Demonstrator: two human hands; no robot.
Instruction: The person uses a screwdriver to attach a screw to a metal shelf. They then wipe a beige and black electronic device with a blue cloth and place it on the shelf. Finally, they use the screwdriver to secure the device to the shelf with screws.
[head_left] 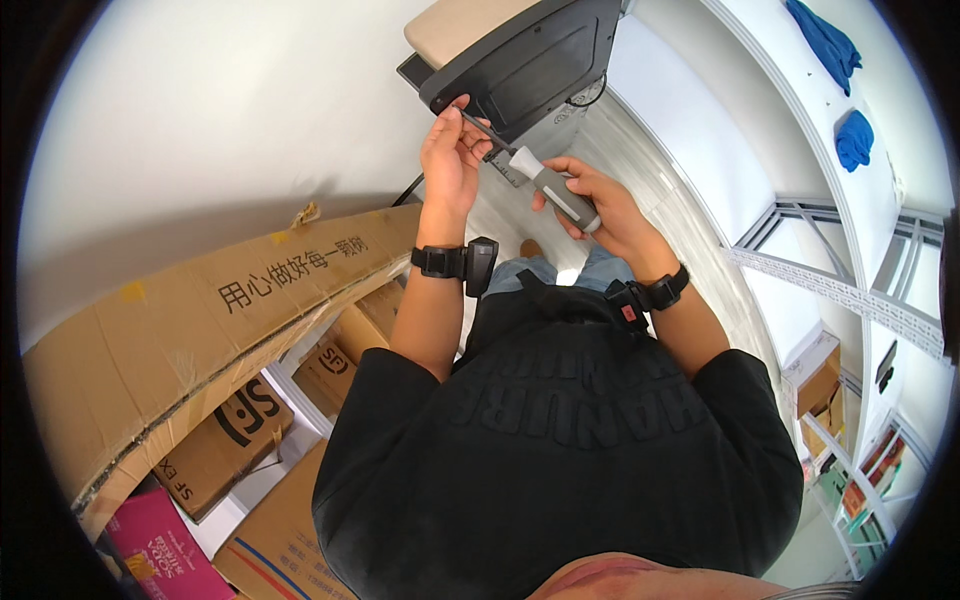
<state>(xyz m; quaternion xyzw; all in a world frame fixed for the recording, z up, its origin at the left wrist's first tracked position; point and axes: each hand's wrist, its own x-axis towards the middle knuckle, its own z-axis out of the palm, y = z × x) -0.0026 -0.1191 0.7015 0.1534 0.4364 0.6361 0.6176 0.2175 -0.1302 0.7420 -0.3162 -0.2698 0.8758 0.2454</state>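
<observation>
My right hand (605, 208) is wrapped round the grey handle of a screwdriver (562, 195), which has a pale collar and a dark shaft. The shaft slants up and left to my left hand (456, 150), whose thumb and index finger pinch its end; the other fingers are loosely curled. The very tip is hidden by those fingers. They are right at the corner of a black panel (535, 75) with a beige padded top (470, 25). Whether a screw sits under the tip I cannot make out.
Along the left a long cardboard box (190, 320) lies by the white wall, with smaller cartons (225, 450) and a pink box (165, 545) below it. White shelving (830, 265) lines the right, holding blue cloths (853, 140) and boxes. A cable (590, 98) loops beside the panel.
</observation>
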